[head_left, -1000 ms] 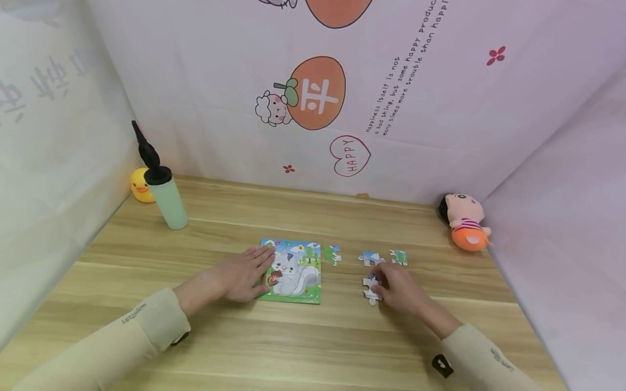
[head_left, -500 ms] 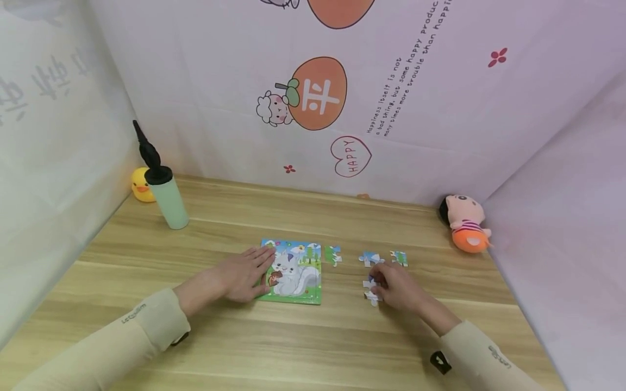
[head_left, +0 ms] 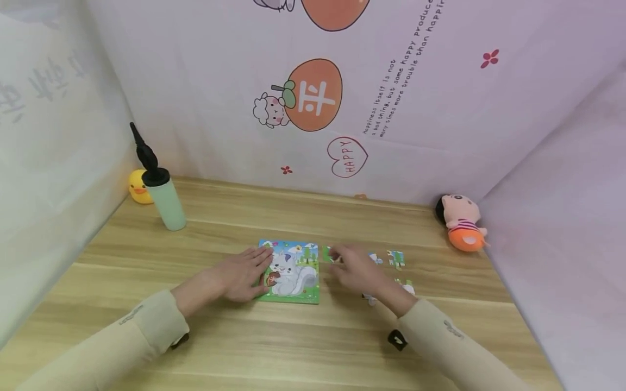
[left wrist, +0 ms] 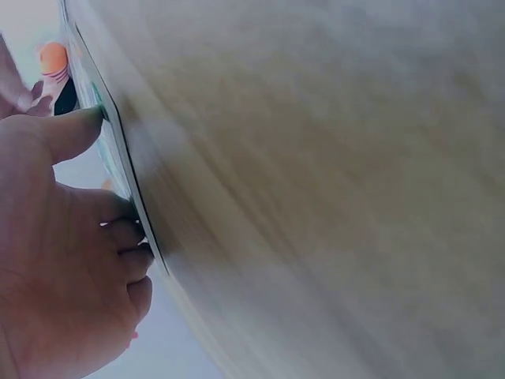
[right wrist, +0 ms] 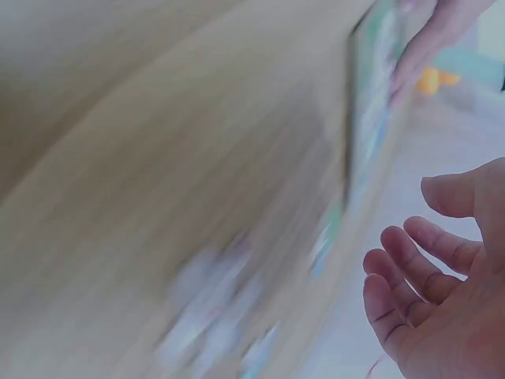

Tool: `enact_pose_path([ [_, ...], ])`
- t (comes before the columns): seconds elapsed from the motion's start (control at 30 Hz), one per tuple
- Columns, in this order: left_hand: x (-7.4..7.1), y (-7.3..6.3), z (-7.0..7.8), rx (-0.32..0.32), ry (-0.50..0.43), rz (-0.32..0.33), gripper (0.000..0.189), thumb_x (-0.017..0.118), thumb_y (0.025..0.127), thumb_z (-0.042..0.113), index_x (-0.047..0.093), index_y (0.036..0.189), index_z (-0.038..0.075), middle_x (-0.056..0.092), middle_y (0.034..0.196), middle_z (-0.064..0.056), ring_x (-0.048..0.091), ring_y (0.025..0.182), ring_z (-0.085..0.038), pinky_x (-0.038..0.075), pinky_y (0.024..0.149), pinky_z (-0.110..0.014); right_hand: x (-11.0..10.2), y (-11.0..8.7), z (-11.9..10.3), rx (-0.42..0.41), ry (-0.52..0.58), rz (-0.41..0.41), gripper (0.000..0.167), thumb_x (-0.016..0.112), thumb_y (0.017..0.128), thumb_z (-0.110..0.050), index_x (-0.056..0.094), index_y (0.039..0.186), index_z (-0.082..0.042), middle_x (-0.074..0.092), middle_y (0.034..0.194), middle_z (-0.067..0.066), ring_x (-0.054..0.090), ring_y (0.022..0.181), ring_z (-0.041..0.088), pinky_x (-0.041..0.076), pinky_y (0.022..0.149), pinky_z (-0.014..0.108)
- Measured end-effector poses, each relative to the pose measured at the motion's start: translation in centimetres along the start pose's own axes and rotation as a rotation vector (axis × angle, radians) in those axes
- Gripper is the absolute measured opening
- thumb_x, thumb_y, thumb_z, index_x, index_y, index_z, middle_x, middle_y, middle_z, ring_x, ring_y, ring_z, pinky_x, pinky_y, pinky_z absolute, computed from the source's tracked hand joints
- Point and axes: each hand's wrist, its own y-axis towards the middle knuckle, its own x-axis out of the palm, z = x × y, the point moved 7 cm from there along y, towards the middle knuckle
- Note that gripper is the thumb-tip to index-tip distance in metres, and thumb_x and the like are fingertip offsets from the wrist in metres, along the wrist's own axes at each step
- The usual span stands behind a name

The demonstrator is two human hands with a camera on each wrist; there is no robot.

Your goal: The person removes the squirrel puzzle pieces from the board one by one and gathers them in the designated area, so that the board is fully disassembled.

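A squirrel jigsaw puzzle [head_left: 295, 274] lies flat on the wooden table. My left hand [head_left: 242, 274] rests on its left side with straight fingers; in the left wrist view the thumb and fingertips meet the board's edge. Just right of the board, my right hand [head_left: 359, 269] hovers over the loose pieces. In the right wrist view its fingers [right wrist: 410, 264] are loosely bent, thumb apart, holding nothing. A green puzzle piece [head_left: 326, 253] shows partly beyond its fingertips. Several other pieces lie around that hand, including a tree piece [head_left: 396, 259] and a white-and-green piece [head_left: 407, 285]; some are partly hidden.
A pale green hand pump [head_left: 166, 201] with a black top stands at the back left, before a yellow rubber duck [head_left: 140, 187]. At the back right lies a plush doll [head_left: 463, 224]. Printed cloth walls [head_left: 220, 108] surround the table.
My right hand has let go of the white piece it was fingering and moved left and away from me, near the green piece beside the board. The left hand stays in place.
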Motion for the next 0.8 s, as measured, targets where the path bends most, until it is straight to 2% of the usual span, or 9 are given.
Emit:
enact_pose_path([
  [0.07,0.1,-0.2,-0.2,-0.005,-0.028,0.008,0.079,0.046,0.107,0.051,0.025,0.163,-0.001,0.015,0.175,-0.018,0.015,0.165,-0.035,0.017,0.137,-0.051,0.7,1.1,-1.6,-0.013,0.041,-0.021,0.029,0.069,0.099,-0.016,0.069,0.121,0.003,0.075,0.115,0.017,0.072,0.104,0.027,0.064,0.086,0.038],
  [0.17,0.0,-0.3,-0.6,-0.008,-0.065,0.038,0.081,0.045,0.108,0.052,0.022,0.164,-0.002,0.014,0.175,-0.018,0.015,0.165,-0.036,0.017,0.136,-0.052,1.9,2.6,-3.6,-0.052,0.021,-0.044,0.031,0.069,0.099,-0.018,0.069,0.123,0.001,0.075,0.117,0.015,0.072,0.109,0.028,0.063,0.093,0.041],
  [0.3,-0.5,-0.3,-1.4,-0.007,-0.072,0.085,0.086,0.047,0.106,0.054,0.021,0.163,-0.005,0.014,0.174,-0.022,0.015,0.164,-0.039,0.017,0.135,-0.055,3.7,4.0,-6.0,-0.108,-0.050,-0.121,0.039,0.070,0.099,-0.024,0.067,0.129,0.001,0.074,0.123,0.016,0.070,0.118,0.032,0.060,0.103,0.047],
  [0.4,-0.7,-0.2,-2.2,-0.010,-0.054,0.094,0.092,0.051,0.103,0.058,0.022,0.162,-0.007,0.014,0.173,-0.024,0.015,0.164,-0.040,0.016,0.136,-0.055,5.2,4.8,-7.2,-0.117,-0.145,-0.182,0.050,0.070,0.100,-0.035,0.064,0.136,-0.001,0.071,0.132,0.016,0.066,0.126,0.033,0.056,0.110,0.048],
  [0.5,-0.5,-0.3,-2.9,-0.016,-0.052,0.081,0.097,0.052,0.101,0.061,0.022,0.162,-0.008,0.014,0.173,-0.025,0.015,0.163,-0.041,0.015,0.136,-0.055,6.6,5.5,-7.9,-0.118,-0.247,-0.228,0.058,0.067,0.100,-0.045,0.062,0.141,-0.004,0.069,0.136,0.014,0.064,0.130,0.030,0.055,0.112,0.045],
  [0.6,-0.1,-0.3,-3.3,-0.027,-0.054,0.057,0.100,0.052,0.099,0.064,0.020,0.163,-0.006,0.012,0.174,-0.024,0.013,0.164,-0.040,0.014,0.136,-0.055,7.8,6.0,-8.2,-0.121,-0.319,-0.248,0.061,0.066,0.099,-0.051,0.063,0.140,-0.005,0.066,0.135,0.013,0.062,0.126,0.028,0.056,0.108,0.042],
  [0.8,0.1,-0.3,-3.4,-0.042,-0.029,0.017,0.102,0.051,0.099,0.068,0.017,0.164,-0.004,0.010,0.175,-0.021,0.012,0.165,-0.038,0.014,0.137,-0.053,8.9,6.3,-8.0,-0.087,-0.372,-0.269,0.062,0.066,0.097,-0.056,0.065,0.134,-0.007,0.057,0.139,0.012,0.055,0.125,0.026,0.057,0.104,0.037],
])
